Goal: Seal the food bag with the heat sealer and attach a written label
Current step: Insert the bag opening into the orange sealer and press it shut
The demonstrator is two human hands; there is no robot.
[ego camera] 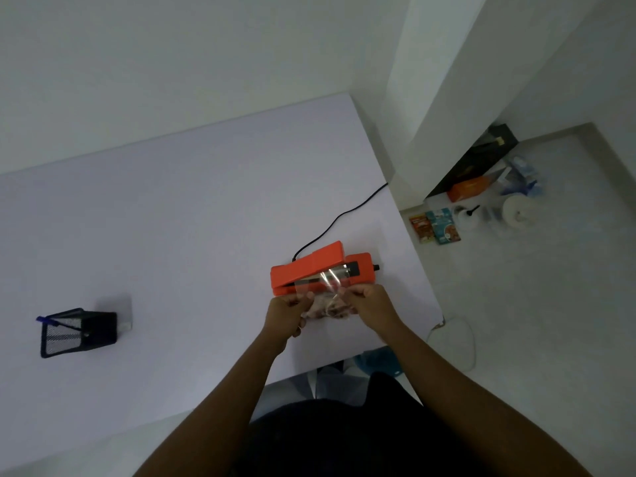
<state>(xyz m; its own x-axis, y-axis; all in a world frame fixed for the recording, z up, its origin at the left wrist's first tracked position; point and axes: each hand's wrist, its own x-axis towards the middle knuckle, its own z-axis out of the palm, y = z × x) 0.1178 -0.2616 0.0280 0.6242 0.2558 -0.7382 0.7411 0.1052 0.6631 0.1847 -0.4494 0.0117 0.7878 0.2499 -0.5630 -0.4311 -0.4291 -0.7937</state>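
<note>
The left hand [287,313] and right hand [370,304] cover the side edges of the clear food bag [325,297], whose brownish contents are too blurred to name. Whether the bag's mouth lies on the orange heat sealer [321,270] bar cannot be told. The sealer's black cord [340,218] disappears over the worktop [172,218] edge. Beyond that edge, packets on the floor [516,304] are too small to read.
</note>
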